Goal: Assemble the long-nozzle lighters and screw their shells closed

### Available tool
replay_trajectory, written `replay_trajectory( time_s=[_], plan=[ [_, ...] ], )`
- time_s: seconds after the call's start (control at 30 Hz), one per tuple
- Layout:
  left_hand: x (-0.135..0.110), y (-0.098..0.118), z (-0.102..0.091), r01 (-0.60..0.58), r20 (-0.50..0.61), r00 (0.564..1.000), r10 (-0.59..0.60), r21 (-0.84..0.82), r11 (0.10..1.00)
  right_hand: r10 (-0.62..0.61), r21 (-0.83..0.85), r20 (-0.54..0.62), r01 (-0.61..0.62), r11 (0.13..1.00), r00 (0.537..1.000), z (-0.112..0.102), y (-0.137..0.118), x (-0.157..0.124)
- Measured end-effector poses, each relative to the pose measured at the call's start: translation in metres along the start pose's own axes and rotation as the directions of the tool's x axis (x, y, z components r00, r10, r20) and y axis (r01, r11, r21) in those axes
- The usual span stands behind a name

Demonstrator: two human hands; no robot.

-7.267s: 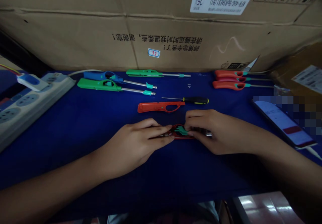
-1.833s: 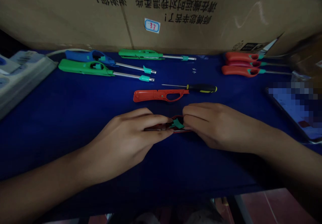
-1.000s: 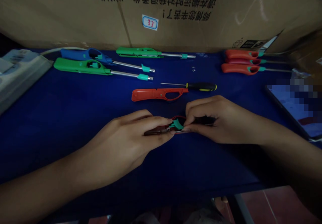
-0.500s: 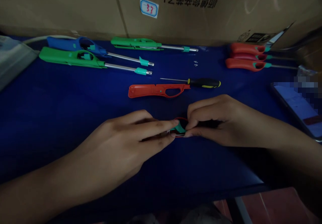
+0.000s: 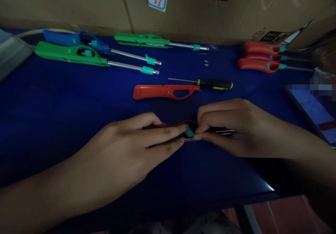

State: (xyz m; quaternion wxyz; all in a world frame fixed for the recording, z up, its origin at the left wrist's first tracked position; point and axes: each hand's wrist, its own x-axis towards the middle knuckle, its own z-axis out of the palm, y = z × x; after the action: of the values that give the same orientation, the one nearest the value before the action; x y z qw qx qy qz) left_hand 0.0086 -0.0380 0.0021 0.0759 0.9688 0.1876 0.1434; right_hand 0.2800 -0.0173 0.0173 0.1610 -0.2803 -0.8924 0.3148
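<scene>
My left hand (image 5: 136,146) lies over the handle end of a red gas lighter (image 5: 193,124), its fingers closed on the casing beside the green trigger (image 5: 189,131). From the other side, my right hand (image 5: 223,127) pinches the lighter just past the trigger loop; part of the metal tube shows beneath the palm. Most of the lighter is hidden by my hands. Beyond them lies a loose red casing half (image 5: 154,91), hollow side up. A black and yellow screwdriver (image 5: 215,84) rests with its shaft against that half's far edge.
Two green lighters (image 5: 69,53) (image 5: 141,39) and a blue lighter (image 5: 63,38) lie at the back left. Several small screws (image 5: 206,63) sit behind the screwdriver. Three red lighters (image 5: 258,65) are back right, near a phone (image 5: 312,111). A cardboard box (image 5: 78,6) stands behind.
The view has shifted slightly. My right hand has opened a little from the lighter's tube, more of which now shows. Both hands keep their grip.
</scene>
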Motion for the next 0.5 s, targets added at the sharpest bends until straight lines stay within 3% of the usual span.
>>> replay_trajectory(
  time_s=[0.2,0.5],
  plan=[
    [0.0019,0.0002,-0.0023,0.016,-0.005,1.0,-0.016,-0.036,0.999,0.014,0.075,0.048,-0.018,0.997,0.999,-0.001,0.0032,0.0016],
    [0.0008,0.0001,-0.0042,-0.025,0.0,1.0,0.025,-0.039,0.999,0.237,0.151,0.029,-0.239,0.959,0.971,-0.0067,0.0068,0.0055]
  ],
)
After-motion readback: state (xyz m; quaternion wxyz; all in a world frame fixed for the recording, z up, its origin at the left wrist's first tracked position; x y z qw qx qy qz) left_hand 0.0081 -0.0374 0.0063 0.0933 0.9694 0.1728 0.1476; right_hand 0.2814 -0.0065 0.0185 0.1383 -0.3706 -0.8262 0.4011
